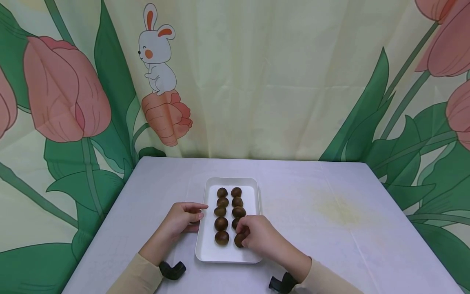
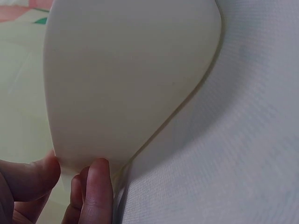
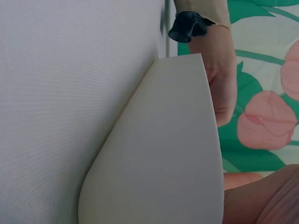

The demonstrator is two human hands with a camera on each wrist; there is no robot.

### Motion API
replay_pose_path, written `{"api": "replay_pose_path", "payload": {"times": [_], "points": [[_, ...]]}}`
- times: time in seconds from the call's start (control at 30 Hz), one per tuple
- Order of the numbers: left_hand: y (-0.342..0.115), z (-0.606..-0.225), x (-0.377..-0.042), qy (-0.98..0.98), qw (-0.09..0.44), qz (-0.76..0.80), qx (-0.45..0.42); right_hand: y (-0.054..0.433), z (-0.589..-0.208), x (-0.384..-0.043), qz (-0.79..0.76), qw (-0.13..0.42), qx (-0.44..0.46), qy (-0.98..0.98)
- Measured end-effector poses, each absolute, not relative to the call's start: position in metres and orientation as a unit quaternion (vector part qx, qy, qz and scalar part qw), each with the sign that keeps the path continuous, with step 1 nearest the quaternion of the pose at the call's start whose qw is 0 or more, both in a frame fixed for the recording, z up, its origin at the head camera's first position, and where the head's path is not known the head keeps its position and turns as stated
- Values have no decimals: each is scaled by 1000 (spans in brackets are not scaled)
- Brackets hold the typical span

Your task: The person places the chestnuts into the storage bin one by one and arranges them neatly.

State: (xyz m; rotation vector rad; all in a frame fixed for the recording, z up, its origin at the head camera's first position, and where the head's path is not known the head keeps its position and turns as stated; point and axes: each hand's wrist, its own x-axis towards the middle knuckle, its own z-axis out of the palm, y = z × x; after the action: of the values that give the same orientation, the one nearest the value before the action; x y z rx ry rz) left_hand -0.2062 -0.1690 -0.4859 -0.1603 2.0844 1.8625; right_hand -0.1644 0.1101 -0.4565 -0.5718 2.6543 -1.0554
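A white rectangular tray (image 1: 231, 256) lies on the table, holding two columns of glossy brown chestnuts (image 1: 221, 223). My right hand (image 1: 260, 237) reaches over the tray's right side, thumb and fingers pinching the nearest chestnut (image 1: 238, 240) of the right column. That chestnut is partly covered by the fingers. At the tray's left edge is my left hand (image 1: 181, 218), its fairly straight fingers touching the side. The left wrist view shows fingertips (image 2: 98, 175) against the tray's outer wall (image 2: 126, 84). In the right wrist view, the tray wall (image 3: 159, 140) hides the fingertips and chestnuts.
A white cloth (image 1: 312, 245) covers the table, with a faint yellowish stain to the right. Behind the table hangs a curtain (image 1: 257, 81) printed with tulips and a rabbit. Black wrist mounts (image 1: 172, 270) sit under both sleeves.
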Motion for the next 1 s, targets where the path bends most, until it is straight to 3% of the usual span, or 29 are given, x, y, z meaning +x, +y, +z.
{"api": "replay_pose_path", "payload": {"times": [0.4, 1.0], "points": [[-171, -489, -210, 733, 170, 656, -56, 109, -449, -160, -286, 57, -200, 935], [-170, -488, -207, 732, 166, 658, -60, 117, -442, -168, -366, 111, -182, 906]]}}
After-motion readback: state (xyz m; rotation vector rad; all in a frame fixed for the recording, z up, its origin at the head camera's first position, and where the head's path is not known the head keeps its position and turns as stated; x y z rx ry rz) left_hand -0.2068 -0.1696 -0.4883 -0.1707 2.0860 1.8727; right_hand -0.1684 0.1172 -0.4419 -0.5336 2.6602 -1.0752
